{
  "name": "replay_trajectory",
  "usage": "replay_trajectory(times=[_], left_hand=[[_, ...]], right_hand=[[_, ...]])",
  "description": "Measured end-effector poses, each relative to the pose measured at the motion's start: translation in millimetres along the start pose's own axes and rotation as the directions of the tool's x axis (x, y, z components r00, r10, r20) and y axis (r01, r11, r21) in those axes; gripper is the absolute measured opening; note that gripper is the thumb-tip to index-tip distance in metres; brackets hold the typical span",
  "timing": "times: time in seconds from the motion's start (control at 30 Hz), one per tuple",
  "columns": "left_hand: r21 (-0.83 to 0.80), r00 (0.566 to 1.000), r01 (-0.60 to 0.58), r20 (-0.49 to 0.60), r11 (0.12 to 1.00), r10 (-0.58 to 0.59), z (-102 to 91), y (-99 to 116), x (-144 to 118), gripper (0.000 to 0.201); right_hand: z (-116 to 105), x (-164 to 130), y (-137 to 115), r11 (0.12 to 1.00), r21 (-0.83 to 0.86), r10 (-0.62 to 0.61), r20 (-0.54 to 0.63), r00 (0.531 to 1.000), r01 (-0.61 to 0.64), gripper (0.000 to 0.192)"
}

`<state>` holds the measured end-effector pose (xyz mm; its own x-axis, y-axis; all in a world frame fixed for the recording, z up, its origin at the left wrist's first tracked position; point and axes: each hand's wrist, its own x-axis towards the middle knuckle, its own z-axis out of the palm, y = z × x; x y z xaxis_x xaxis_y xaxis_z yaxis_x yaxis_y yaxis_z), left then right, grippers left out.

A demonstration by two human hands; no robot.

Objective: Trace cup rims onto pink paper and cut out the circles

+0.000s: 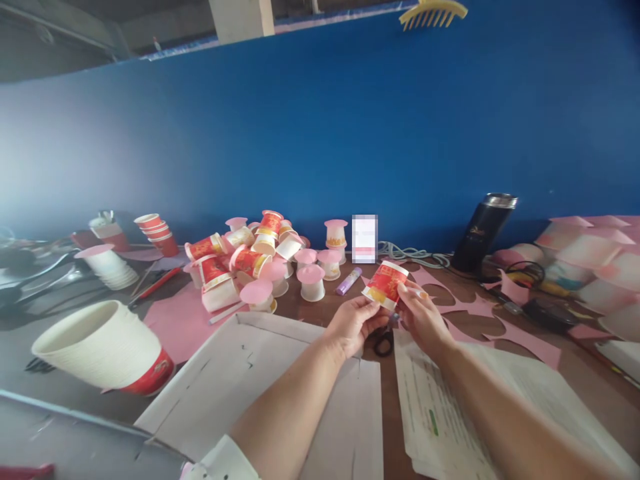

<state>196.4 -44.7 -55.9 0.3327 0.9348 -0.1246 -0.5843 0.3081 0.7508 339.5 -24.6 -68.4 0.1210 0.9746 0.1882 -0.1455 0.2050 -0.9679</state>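
**Red cup [386,283] in both hands, scissors [384,343] just below**

Head view, and no other angle to go on. Held up over the brown table [391,427], tilted: gripped at the lower edge by the left hand [354,323], along the side by the right hand [424,312]. Thumbs pressed on the near face; can't tell about the fingertips behind.

Could dent or crease if pinched too hard, being paper by the look of it. Might twist loose too, thanks to that edge-only hold on the left. If dropped, likely to hit the scissors or knock the glue stick [349,281]. Also wary of the pile of pink-topped cups [235,257]: pretty messy, could topple if bumped.

Pretty cluttered surface: white paper [280,380] to the left, printed sheets [450,407] under the right arm, pink scraps [473,307] full of round holes, big tilted cup stack [100,340] at far left. Further back, black flask [483,233], white cable [417,253], then a tall blue partition [320,147] with a yellow comb-like thing [434,12] near the top. Pale pillar [243,20] beyond.
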Motion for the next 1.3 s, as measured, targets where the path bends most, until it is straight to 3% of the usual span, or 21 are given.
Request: replay_trajectory(times=[0.1, 0.37, 0.6, 0.8, 1.3], left_hand=[[-0.005, 1.000, -0.006, -0.016, 1.000, 0.006, -0.2, 0, 1, 0.008], [0.111, 0.996, -0.019, -0.080, 0.994, 0.028, -1.2, -4, 4, 0.012], [0.155, 0.995, -0.033, -0.093, 0.987, 0.048, -0.6, -6, 4, 0.014], [0.088, 0.996, -0.072, -0.054, 0.994, 0.077, -3.5, -8, 5, 0.012], [-0.121, 0.992, -0.088, -0.104, 0.989, 0.075, -2.0, -3, 4, 0.008]], right_hand=[[-1, -1, -1, 0.993, 0.100, 0.055, 0.119, 0.991, -0.067, 0.051], [-5, -1, -2, 0.996, -0.021, 0.086, -0.059, 0.995, -0.087, 0.055], [-4, 0, -1, 0.998, -0.031, 0.055, -0.080, 0.995, -0.057, 0.056], [-6, 0, 0, 0.997, -0.024, 0.070, -0.033, 0.997, -0.071, 0.057], [-1, -6, -11, 1.000, -0.008, 0.012, 0.043, 0.999, -0.011, 0.048]])
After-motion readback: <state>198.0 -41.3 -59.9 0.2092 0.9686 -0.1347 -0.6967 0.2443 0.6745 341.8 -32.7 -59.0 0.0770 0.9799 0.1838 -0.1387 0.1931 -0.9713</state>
